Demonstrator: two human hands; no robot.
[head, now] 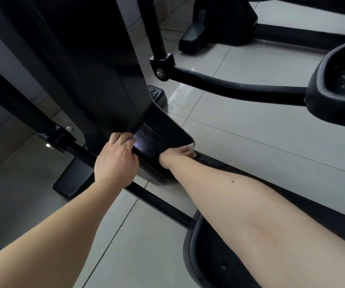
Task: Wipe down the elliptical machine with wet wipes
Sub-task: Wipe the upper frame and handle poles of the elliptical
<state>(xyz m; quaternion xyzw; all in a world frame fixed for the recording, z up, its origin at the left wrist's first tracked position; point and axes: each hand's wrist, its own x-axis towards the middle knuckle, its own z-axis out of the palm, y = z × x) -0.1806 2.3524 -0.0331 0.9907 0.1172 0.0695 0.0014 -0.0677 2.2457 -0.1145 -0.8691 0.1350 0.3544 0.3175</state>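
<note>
Head view, looking down at the lower front of the black elliptical machine [96,69] on a pale tiled floor [261,134].

Left hand [116,156]: fingers curled over the upper edge of the glossy base housing [161,136] and gripping it, palm against the near side. A small pale patch shows at the fingertips; cannot tell what it is.

Right hand [176,153]: reaches in beside the rear tip of the housing, partly hidden behind its edge. White wet wipe [191,148] sits at the fingertips, against the housing's rounded end and just above the centre rail [240,169]. Fingers look fairly straight, but cannot tell whether they pinch the wipe or only press it.

Housing top shows streaky sheen.

Far pedal [338,86] on its curved arm [229,86], upper right. Near pedal [215,256] bottom centre, under the right forearm. Front stabiliser foot [71,181] on the floor below the left wrist.
</note>
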